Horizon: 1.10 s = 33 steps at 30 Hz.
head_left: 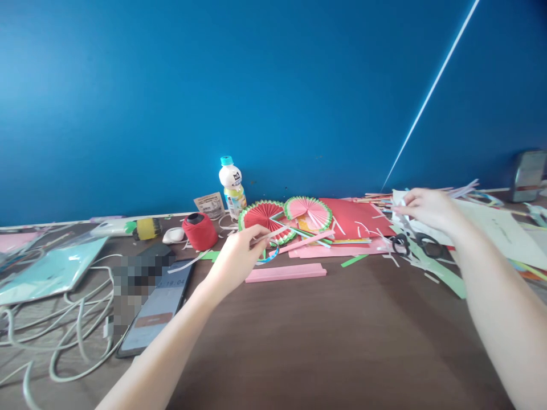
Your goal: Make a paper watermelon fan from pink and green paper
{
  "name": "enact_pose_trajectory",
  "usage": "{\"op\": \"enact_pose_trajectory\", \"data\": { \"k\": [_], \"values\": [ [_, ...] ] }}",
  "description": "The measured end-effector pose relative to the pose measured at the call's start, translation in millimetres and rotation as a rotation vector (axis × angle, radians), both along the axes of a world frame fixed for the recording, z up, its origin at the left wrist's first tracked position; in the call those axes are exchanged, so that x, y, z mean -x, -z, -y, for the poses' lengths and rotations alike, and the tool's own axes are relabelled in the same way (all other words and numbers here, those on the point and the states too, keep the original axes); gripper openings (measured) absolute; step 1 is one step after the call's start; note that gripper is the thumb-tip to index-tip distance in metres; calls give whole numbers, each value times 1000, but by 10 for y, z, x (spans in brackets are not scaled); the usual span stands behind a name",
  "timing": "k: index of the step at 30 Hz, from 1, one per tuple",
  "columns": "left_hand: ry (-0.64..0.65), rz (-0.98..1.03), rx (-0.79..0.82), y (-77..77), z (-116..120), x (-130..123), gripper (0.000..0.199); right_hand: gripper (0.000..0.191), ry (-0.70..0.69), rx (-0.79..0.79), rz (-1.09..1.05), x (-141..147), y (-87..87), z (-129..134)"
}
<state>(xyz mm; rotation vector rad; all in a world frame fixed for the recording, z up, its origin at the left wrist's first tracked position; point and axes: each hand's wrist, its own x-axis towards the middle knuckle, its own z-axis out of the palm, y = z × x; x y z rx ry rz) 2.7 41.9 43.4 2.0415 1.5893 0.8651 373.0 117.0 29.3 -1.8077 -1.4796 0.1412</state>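
My left hand (239, 250) is closed in a pinch on a thin pale paper strip (276, 232). Just below its fingertips is a small blue and white loop (273, 254). Behind it sit a red pleated paper fan (262, 213) and a pink pleated paper fan (308, 212), both green-edged like watermelon slices. On the right, my right hand (427, 208) is closed at the blade end of black-handled scissors (429, 246), whose handles point toward me. Its fingers partly hide the blades. Under the scissors lies a pale green paper piece (447, 276).
A folded pink strip (286, 273) and red paper (354, 216) with white scraps lie mid-table. Leftward stand a drink bottle (233, 188) and red thread spool (200, 232), with a phone (158, 313), white cables (81, 319) and a teal packet (55, 270) nearer. A blue wall (256, 85) rises behind.
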Motion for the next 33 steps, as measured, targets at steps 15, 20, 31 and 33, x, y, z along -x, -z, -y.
{"op": "enact_pose_trajectory", "data": {
  "k": [15,20,31,33],
  "values": [
    [223,721,517,53,140,-227,31,26,-616,-153,-683,1217,-243,456],
    [272,846,614,134,217,-338,26,29,-705,-97,-685,1476,-89,541],
    [36,885,404,186,113,-273,17,9,-471,-429,-104,1573,-34,711],
    [20,896,342,198,105,-266,18,6,-589,-328,-87,1634,-2,762]
  ]
}}
